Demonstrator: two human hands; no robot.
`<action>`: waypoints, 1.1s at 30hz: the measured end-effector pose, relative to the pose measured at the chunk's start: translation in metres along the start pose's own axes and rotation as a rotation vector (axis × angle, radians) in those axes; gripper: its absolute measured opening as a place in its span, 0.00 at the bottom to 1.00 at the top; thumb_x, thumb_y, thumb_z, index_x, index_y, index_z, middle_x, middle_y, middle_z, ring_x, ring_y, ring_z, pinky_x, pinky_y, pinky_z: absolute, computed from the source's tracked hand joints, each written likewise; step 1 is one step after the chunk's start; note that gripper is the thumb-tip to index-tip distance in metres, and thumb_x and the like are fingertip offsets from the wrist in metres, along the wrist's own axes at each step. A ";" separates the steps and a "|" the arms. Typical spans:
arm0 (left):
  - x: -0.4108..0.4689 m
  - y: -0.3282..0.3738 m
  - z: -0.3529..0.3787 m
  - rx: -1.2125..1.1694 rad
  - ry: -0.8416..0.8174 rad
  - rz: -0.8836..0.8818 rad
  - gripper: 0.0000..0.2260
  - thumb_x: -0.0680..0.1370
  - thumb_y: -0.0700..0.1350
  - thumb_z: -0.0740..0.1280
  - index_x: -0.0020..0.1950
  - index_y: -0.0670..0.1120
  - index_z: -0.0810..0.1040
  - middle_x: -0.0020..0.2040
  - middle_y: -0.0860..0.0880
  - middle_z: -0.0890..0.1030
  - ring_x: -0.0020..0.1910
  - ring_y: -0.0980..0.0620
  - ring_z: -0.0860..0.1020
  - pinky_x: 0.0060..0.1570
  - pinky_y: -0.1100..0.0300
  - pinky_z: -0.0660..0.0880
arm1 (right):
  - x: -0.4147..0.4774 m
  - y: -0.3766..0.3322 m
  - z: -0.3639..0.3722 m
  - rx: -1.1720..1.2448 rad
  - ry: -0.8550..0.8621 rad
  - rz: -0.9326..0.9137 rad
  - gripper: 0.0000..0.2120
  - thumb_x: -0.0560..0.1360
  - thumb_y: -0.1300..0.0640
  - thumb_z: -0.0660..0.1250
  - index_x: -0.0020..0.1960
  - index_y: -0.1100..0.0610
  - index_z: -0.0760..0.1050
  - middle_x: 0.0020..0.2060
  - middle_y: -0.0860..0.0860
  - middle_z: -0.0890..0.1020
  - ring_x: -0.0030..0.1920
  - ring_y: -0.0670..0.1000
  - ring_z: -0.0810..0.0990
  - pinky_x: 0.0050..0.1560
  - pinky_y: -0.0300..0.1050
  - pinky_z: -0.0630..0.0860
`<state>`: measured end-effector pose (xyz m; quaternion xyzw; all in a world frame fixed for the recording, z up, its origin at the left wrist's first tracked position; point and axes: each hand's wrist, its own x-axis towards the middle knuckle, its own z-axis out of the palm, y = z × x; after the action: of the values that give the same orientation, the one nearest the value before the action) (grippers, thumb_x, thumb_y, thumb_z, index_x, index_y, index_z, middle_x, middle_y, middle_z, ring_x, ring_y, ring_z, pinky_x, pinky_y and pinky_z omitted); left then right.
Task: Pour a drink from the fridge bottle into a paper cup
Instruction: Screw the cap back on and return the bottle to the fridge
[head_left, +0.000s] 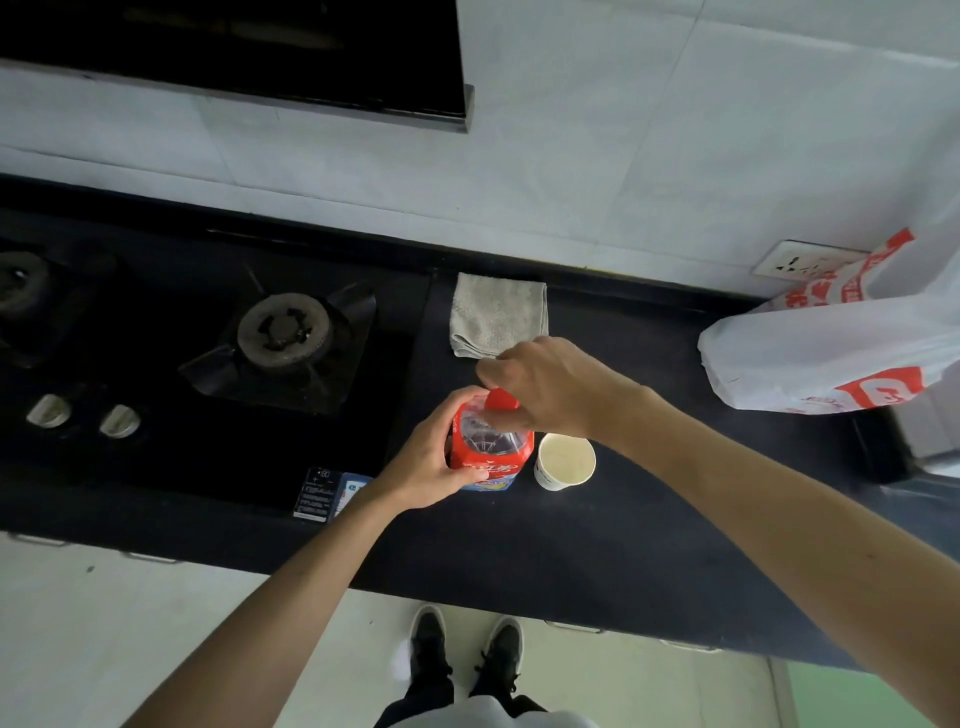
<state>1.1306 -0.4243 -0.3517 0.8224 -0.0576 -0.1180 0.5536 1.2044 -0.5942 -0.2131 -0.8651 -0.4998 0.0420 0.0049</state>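
A drink bottle (491, 449) with a red label and dark liquid stands upright on the black counter (597, 545). My left hand (431, 462) grips its body from the left. My right hand (545, 387) comes from the right and pinches the red cap (501, 400) on top of the bottle. A white paper cup (565, 461) stands upright and looks empty, just right of the bottle and nearly touching it, below my right wrist.
A gas hob (291, 332) with two burners and two knobs (83, 415) fills the counter's left side. A folded grey cloth (493, 317) lies behind the bottle. A white and red plastic bag (831, 348) sits at the far right by a wall socket (800, 262). A range hood (260, 57) hangs above.
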 end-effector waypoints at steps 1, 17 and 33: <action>0.000 0.000 0.000 0.004 0.003 -0.002 0.42 0.70 0.39 0.77 0.70 0.71 0.60 0.67 0.64 0.70 0.68 0.60 0.73 0.65 0.53 0.77 | 0.003 -0.003 0.000 -0.047 -0.026 0.040 0.20 0.79 0.42 0.63 0.55 0.60 0.75 0.40 0.55 0.80 0.37 0.56 0.77 0.38 0.47 0.74; 0.001 -0.007 0.003 -0.028 -0.006 -0.005 0.39 0.70 0.40 0.77 0.75 0.57 0.61 0.68 0.54 0.73 0.68 0.54 0.74 0.64 0.46 0.77 | -0.014 0.006 -0.006 -0.032 -0.014 -0.128 0.15 0.82 0.48 0.60 0.65 0.53 0.73 0.52 0.50 0.79 0.53 0.52 0.79 0.42 0.41 0.65; 0.002 -0.007 0.003 -0.013 -0.014 -0.010 0.39 0.70 0.39 0.78 0.75 0.54 0.61 0.67 0.54 0.74 0.67 0.56 0.75 0.64 0.49 0.78 | -0.016 -0.001 0.000 -0.098 -0.030 -0.109 0.18 0.81 0.58 0.63 0.70 0.54 0.69 0.53 0.51 0.77 0.53 0.53 0.78 0.39 0.42 0.67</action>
<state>1.1314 -0.4249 -0.3591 0.8183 -0.0569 -0.1269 0.5577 1.1956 -0.6080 -0.2115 -0.8352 -0.5475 0.0301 -0.0426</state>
